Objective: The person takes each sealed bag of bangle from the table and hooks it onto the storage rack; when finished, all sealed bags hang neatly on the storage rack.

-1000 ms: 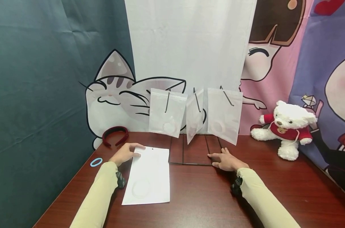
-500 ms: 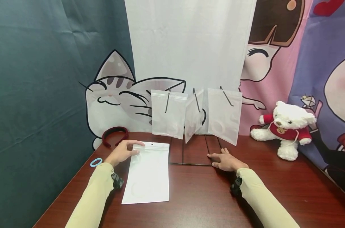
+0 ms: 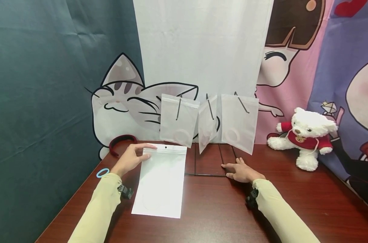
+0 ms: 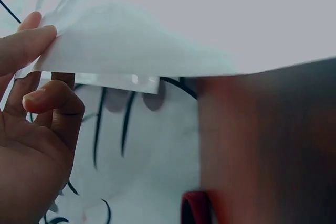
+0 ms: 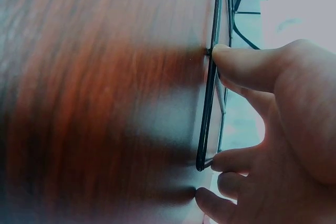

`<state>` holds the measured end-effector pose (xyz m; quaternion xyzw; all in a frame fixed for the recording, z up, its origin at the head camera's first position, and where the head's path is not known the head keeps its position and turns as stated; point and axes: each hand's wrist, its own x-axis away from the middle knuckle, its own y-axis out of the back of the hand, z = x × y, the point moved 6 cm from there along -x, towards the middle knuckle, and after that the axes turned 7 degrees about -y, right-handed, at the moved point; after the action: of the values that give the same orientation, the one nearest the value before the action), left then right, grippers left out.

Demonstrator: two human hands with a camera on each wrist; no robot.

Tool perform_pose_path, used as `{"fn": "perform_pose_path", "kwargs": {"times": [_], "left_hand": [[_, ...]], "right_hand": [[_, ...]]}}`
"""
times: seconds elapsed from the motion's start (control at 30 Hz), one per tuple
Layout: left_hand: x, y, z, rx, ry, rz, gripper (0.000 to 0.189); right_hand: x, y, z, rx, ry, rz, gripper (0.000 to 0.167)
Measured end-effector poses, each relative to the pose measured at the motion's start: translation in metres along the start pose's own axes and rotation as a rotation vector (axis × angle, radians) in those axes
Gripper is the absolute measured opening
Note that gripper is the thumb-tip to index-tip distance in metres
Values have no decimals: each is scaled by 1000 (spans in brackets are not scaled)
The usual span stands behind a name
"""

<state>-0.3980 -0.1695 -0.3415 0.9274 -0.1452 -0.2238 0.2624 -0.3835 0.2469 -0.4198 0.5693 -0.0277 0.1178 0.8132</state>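
Observation:
My left hand (image 3: 130,160) pinches the top left corner of a white zip bag (image 3: 162,179) between thumb and fingers. The bag has a punched hole at its top, and its upper end is lifted off the table; a faint ring shape shows low inside it. In the left wrist view, the thumb lies over the bag (image 4: 157,35). My right hand (image 3: 241,171) rests with spread fingers on the right front corner of the black wire rack's base (image 3: 208,174). In the right wrist view, the thumb touches the wire (image 5: 209,103).
Several similar things hang on the rack's hooks: a left bag (image 3: 179,118), a middle bag (image 3: 206,126) turned sideways and a right bag (image 3: 240,125). A dark red headband (image 3: 123,137) and a blue ring (image 3: 102,173) lie at left. A white teddy bear (image 3: 308,135) sits at right.
My left hand has raised the bag's top end and shifted it slightly right, towards the rack. The hanging bags swayed a little. My right hand has stayed on the rack's base.

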Motion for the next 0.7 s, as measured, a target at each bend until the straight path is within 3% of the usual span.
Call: {"fn": "perform_pose_path", "kwargs": {"times": [0.37, 0.7], "left_hand": [[-4, -3, -51, 59, -112, -8, 31], [-8, -7, -88, 88, -198, -50, 30]], "right_hand": [[-1, 0, -1, 4, 10, 1, 47], [-2, -1, -2, 1, 14, -11, 46]]}}
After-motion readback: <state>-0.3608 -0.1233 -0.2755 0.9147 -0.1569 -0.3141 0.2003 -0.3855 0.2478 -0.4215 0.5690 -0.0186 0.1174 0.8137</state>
